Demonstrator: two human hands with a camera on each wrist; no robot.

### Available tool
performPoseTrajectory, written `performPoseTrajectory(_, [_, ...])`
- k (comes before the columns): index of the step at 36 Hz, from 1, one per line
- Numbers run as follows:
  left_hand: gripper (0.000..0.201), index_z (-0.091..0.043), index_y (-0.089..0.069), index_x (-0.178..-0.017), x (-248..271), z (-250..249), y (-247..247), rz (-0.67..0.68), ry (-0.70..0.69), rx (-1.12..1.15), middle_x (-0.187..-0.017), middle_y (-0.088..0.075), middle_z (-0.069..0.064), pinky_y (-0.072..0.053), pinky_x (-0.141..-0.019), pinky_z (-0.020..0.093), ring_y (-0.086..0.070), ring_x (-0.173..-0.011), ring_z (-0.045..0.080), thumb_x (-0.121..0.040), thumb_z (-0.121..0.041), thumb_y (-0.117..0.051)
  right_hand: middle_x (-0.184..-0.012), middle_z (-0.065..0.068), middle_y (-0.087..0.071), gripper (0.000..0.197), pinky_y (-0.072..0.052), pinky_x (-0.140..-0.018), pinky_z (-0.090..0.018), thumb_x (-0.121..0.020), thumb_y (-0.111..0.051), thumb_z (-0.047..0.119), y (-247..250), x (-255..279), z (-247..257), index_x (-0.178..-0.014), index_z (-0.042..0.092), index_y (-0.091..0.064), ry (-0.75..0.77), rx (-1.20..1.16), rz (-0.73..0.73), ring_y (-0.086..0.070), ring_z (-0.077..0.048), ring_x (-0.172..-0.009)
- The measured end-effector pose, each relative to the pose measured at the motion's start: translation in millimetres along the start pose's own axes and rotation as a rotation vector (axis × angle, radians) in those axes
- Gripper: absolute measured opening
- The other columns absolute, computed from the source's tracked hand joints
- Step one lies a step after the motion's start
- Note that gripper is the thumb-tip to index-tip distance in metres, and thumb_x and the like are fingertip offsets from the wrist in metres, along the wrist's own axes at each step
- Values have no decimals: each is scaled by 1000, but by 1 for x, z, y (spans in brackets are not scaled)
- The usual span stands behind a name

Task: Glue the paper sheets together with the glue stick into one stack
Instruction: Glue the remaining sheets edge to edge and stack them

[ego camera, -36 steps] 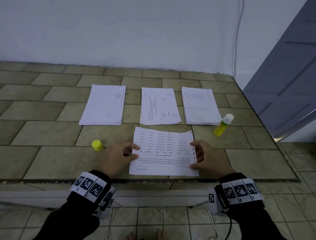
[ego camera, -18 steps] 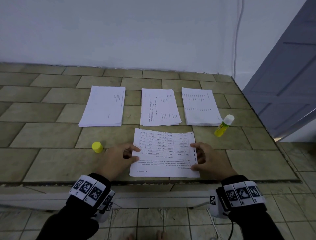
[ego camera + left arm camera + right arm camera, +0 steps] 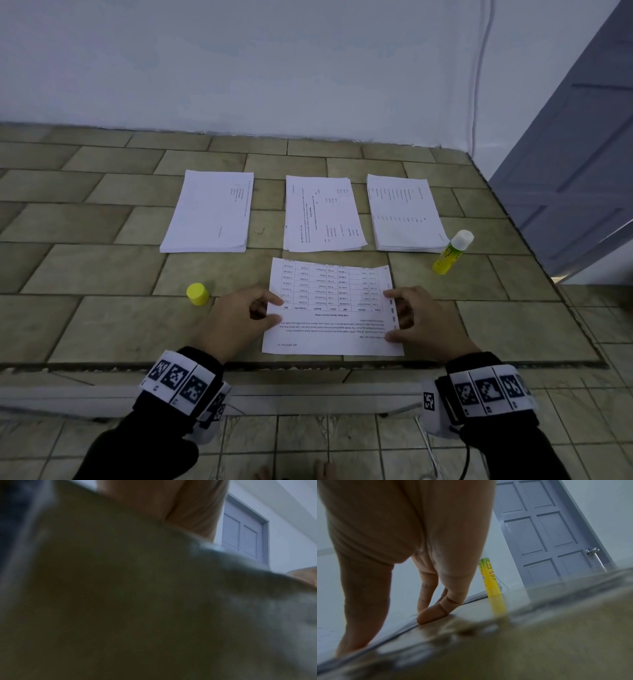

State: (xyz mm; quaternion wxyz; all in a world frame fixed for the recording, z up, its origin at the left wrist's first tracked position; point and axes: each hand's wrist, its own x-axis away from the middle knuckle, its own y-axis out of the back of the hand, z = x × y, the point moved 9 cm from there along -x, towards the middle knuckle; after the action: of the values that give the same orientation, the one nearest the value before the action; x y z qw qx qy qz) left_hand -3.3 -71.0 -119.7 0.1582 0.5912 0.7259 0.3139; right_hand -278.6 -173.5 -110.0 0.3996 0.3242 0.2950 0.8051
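A printed sheet (image 3: 330,308) lies flat near the table's front edge. My left hand (image 3: 279,311) rests its thumb and forefinger on the sheet's left edge. My right hand (image 3: 388,315) presses its fingertips (image 3: 429,615) down on the right edge. Three paper stacks lie behind it: left (image 3: 205,212), middle (image 3: 322,214), right (image 3: 406,214). The yellow glue stick (image 3: 452,251) stands uncapped right of the right stack, also in the right wrist view as a glue stick (image 3: 489,580). Its yellow cap (image 3: 197,294) sits left of my left hand. The left wrist view is blurred tabletop.
The tiled table (image 3: 102,267) meets a white wall at the back and ends at a front edge (image 3: 308,365) just under my wrists. A grey-blue door (image 3: 582,154) stands to the right, beyond the table's right edge.
Both hands stay at the sheet's two side edges and the sheet stays flat; nothing else on the table has moved.
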Motion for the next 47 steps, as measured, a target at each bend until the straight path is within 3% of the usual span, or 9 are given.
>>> performPoseTrajectory(5, [25, -40, -61, -94, -1, -9, -1, -1, -89, -126, -99, -60, -9, -42, -69, 14, -58, -84, 4, -82, -25, -77, -122, 2, -38, 70, -46, -76, -7, -73, -81, 15, -1, 2, 3, -134, 15, -47, -19, 60, 13, -51, -9, -104])
performPoseTrajectory(9, [43, -26, -61, -120, -1, -17, 0, -46, -175, -391, -139, -42, 2, -40, -99, 33, -41, -127, 19, -80, -31, -76, -145, -2, -29, 65, -30, -108, -30, -76, -78, 29, 1, 6, 9, -134, 23, -47, -49, 265, 11, -26, -22, -135])
performPoseTrajectory(15, [78, -20, -38, -147, -5, -25, -21, -46, -208, -478, -163, -13, 4, -11, -120, 47, -5, -151, 20, -83, -58, -11, -156, 0, -15, 65, -26, -111, -36, -81, -71, 37, 0, 12, 22, -138, 28, -42, -89, 468, 26, -15, -24, -141])
performPoseTrajectory(18, [81, -17, -20, -155, -8, -20, -30, -75, -174, -591, -164, -4, 3, -5, -121, 53, 3, -151, 20, -88, -58, 2, -156, 0, -14, 64, -26, -111, -37, -84, -69, 36, -1, 11, 27, -140, 26, -40, -84, 504, 34, -12, -25, -142])
performPoseTrajectory(25, [63, -7, -44, -145, -11, -10, -38, -138, -179, -671, -154, -37, 12, -28, -109, 64, -33, -142, 32, -99, -45, -22, -161, -5, 1, 57, -10, -117, -56, -95, -53, 39, -10, 11, 44, -144, 21, -31, -26, 676, -10, 2, -29, -147])
performPoseTrajectory(28, [61, -8, -46, -143, -11, -13, -38, -171, -198, -687, -152, -40, 11, -28, -108, 65, -36, -141, 33, -98, -43, -24, -162, -3, 6, 59, 5, -116, -55, -101, -28, 48, -32, 8, 76, -151, 20, -17, 111, 544, -40, 10, -22, -149])
performPoseTrajectory(32, [61, -9, -44, -145, -11, -10, -39, -182, -212, -696, -153, -38, 12, -27, -109, 65, -35, -142, 33, -98, -43, -25, -161, 1, 12, 86, 11, -118, -52, -82, 17, 65, -85, -6, 114, -154, 20, 1, 259, 461, 25, 16, -14, -147])
performPoseTrajectory(39, [62, -10, -45, -145, -13, -9, -41, -180, -231, -723, -153, -38, 13, -24, -108, 63, -36, -141, 34, -93, -40, -33, -162, 6, 1, 92, 14, -114, -58, -77, 17, 64, -115, -34, 121, -154, 20, -4, 289, 419, -20, 8, -7, -148])
performPoseTrajectory(47, [62, -7, -45, -144, -12, -11, -37, -206, -198, -697, -153, -40, 11, -30, -108, 64, -35, -141, 31, -96, -42, -27, -162, 6, 1, 96, 12, -115, -53, -77, 27, 67, -63, -36, 45, -154, 19, -3, 139, 517, -176, 4, -7, -148])
